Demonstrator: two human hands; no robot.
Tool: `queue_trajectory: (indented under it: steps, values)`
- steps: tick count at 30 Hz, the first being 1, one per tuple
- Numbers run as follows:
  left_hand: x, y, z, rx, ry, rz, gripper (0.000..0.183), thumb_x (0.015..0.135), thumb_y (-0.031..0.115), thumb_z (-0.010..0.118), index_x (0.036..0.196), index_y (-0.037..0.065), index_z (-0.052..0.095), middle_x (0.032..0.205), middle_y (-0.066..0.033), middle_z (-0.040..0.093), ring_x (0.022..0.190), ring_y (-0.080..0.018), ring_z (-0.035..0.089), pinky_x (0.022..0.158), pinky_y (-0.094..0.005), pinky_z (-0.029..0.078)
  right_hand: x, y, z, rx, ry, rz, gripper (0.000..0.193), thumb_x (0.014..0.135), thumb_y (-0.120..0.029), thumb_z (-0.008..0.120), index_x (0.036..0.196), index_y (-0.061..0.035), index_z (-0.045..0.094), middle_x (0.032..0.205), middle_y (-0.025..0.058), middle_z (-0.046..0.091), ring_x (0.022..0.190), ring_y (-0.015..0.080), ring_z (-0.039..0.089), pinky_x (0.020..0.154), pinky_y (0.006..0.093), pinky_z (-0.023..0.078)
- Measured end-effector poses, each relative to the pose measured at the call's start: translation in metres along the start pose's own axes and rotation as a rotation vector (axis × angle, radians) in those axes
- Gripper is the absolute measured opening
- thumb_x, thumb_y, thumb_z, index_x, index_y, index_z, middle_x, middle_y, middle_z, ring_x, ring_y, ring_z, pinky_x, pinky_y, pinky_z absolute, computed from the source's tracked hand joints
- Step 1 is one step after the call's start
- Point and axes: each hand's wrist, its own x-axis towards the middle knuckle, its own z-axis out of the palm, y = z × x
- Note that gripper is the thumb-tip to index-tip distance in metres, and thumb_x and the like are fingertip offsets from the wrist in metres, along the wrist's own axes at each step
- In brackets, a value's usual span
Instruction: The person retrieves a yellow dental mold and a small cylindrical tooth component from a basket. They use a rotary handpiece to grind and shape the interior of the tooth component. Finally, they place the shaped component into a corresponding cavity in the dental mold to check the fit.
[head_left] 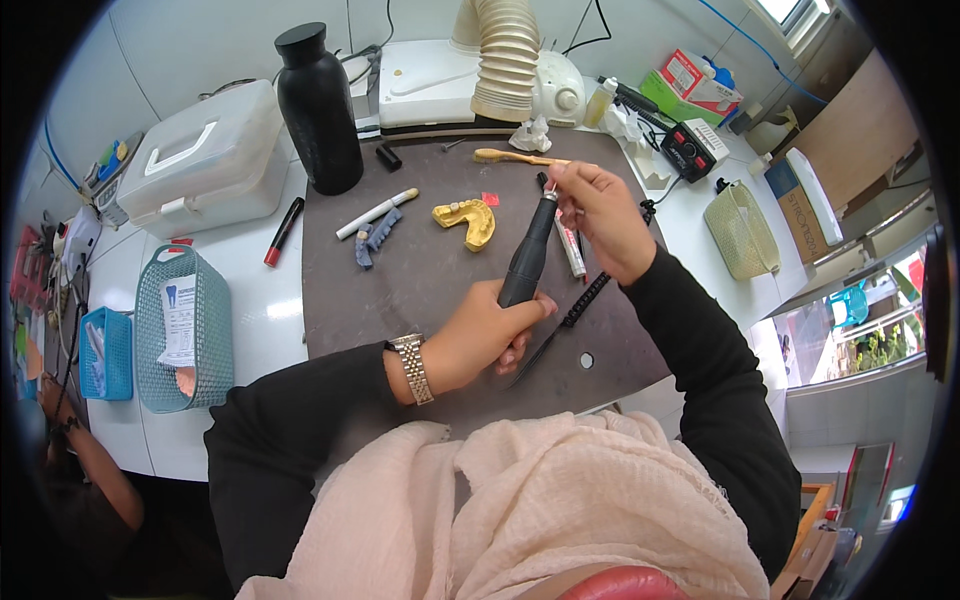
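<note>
My left hand (pixel 470 340) is wrapped around a black rotary handpiece (pixel 526 255), which is tilted with its metal tip pointing up and away. At that tip, the thumb and fingers of my right hand (pixel 605 220) pinch together on something too small to name. A coiled black cord (pixel 588 300) lies below the handpiece. Beyond my left hand, a yellow dental arch model (pixel 482 232) rests on the dark work board (pixel 400 290) next to a scrap of red material (pixel 490 199). A grey-blue dental piece (pixel 376 240) lies to its left, beside a white pen (pixel 378 213).
A wooden-handled brush (pixel 515 157) and a red-and-white marker (pixel 571 248) lie near my right hand. Behind stand a black bottle (pixel 320 120) and a ribbed hose (pixel 503 70). Baskets (pixel 185 330) and a clear toolbox (pixel 212 165) stand left; a control box (pixel 692 150) sits right. Another person's arm (pixel 100 460) shows far left.
</note>
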Motion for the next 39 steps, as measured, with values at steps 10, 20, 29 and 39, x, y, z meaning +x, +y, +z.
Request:
queue_trajectory:
  steps: [10,20,29,39]
  values:
    - [0.006,-0.004,-0.004,-0.186,0.003,-0.092,0.015,0.084,0.017,0.057,0.092,0.006,0.051,0.056,0.0025,0.040,0.040,-0.0064,0.036,0.038,-0.0225,0.029,0.069,0.019,-0.116,-1.205,0.310,-0.257,0.024,0.078,-0.024,0.066,0.081,-0.0007,0.062,0.071,0.0089,0.055,0.067,0.0192,0.055,0.064,0.0307,0.044]
    - [0.007,-0.005,-0.006,-0.228,0.019,-0.068,0.015,0.086,0.017,0.056,0.093,0.007,0.048,0.057,0.0017,0.041,0.041,-0.0070,0.038,0.038,-0.0226,0.031,0.056,0.044,-0.051,-1.548,0.055,-0.647,0.008,0.077,-0.009,0.057,0.082,-0.0024,0.057,0.087,0.0092,0.056,0.086,0.0277,0.054,0.072,0.0387,0.044]
    - [0.006,-0.006,-0.004,-0.177,0.002,-0.035,0.014,0.085,0.016,0.056,0.092,0.006,0.048,0.055,0.0003,0.043,0.039,-0.0074,0.039,0.038,-0.0222,0.031,0.050,0.014,-0.071,-0.830,0.056,-0.308,0.009,0.091,-0.012,0.049,0.094,-0.0029,0.049,0.074,0.0014,0.051,0.064,0.0102,0.047,0.059,0.0249,0.040]
    - [0.007,-0.007,-0.006,-0.143,-0.010,-0.034,0.014,0.085,0.015,0.056,0.092,0.006,0.049,0.053,0.0009,0.044,0.038,-0.0074,0.040,0.037,-0.0223,0.031,0.022,-0.003,-0.043,0.021,-0.180,-0.073,0.012,0.087,-0.010,0.057,0.098,-0.0052,0.056,0.083,-0.0017,0.054,0.077,0.0058,0.051,0.071,0.0199,0.042]
